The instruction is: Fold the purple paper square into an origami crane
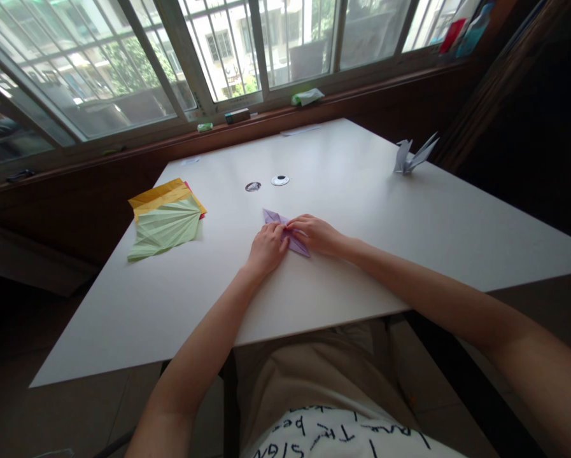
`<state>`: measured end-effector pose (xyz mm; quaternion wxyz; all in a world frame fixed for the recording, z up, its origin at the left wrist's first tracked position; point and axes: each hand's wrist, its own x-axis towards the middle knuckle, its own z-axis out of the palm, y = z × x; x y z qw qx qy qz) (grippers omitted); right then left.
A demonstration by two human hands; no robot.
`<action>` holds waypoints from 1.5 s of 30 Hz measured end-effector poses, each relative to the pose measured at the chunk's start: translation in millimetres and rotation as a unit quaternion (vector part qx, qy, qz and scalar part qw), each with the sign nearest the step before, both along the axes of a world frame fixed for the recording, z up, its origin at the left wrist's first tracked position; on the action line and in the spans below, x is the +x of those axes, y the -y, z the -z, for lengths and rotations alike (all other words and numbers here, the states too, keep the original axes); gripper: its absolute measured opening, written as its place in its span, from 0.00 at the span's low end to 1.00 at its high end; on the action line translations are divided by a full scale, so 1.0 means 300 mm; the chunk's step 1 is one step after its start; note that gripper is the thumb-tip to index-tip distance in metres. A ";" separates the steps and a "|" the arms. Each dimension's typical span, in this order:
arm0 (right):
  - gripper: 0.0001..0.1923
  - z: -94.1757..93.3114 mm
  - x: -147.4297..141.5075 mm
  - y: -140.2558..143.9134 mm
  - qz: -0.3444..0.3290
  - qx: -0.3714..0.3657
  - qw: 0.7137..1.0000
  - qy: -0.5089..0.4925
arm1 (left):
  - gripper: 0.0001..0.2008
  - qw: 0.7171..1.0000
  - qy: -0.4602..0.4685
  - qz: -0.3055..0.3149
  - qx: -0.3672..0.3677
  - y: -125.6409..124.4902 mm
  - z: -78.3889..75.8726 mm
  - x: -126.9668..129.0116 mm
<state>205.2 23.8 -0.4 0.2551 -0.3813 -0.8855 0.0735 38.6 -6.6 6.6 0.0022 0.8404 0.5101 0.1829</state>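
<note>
A folded sheet of purple origami paper [299, 247] lies on the white table in front of me, narrow and pointed at both ends. My left hand [267, 247] is closed on its left side, fingers curled over it and the thumb near its lower edge. From the right, my right hand [319, 234] grips the paper near its middle with fingertips drawn together. The fingertips of both hands almost meet there, and they hide the central folds.
Creased green paper [168, 229] lies over yellow paper [160, 194] at the left, with a red edge beneath. Two round discs, one patterned [253, 187] and one white with a dark spot [280, 180], lie beyond my hands. A grey paper crane [412, 158] stands at the table's [409, 235] right edge.
</note>
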 end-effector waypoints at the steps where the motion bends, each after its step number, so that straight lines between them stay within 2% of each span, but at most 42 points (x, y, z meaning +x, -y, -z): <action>1: 0.14 -0.001 0.000 0.001 0.001 0.000 1.000 -0.001 | 0.14 1.000 0.000 -0.001 -0.001 0.000 0.001 0.000; 17: 0.13 -0.005 0.000 0.001 -0.004 0.003 1.000 -0.016 | 0.20 1.000 0.020 0.003 -0.023 -0.006 0.009 0.007; 23: 0.13 -0.037 0.005 0.024 0.032 -0.007 0.998 -0.050 | 0.21 0.995 0.090 0.012 -0.034 -0.015 0.001 -0.001; 27: 0.11 -0.049 0.015 0.026 0.051 0.025 0.995 -0.081 | 0.23 0.988 0.135 0.036 -0.070 -0.025 0.009 -0.010; 31: 0.11 -0.041 0.019 0.016 0.030 0.020 0.998 -0.058 | 0.22 0.982 0.157 0.058 -0.090 -0.025 0.012 -0.010; 35: 0.10 -0.027 0.017 0.005 0.030 -0.002 0.999 -0.010 | 0.16 0.987 0.135 0.038 -0.084 -0.010 -0.004 -0.002; 45: 0.08 -0.027 0.017 0.006 0.016 0.002 1.000 -0.021 | 0.14 0.991 0.106 0.049 -0.067 0.000 -0.010 0.003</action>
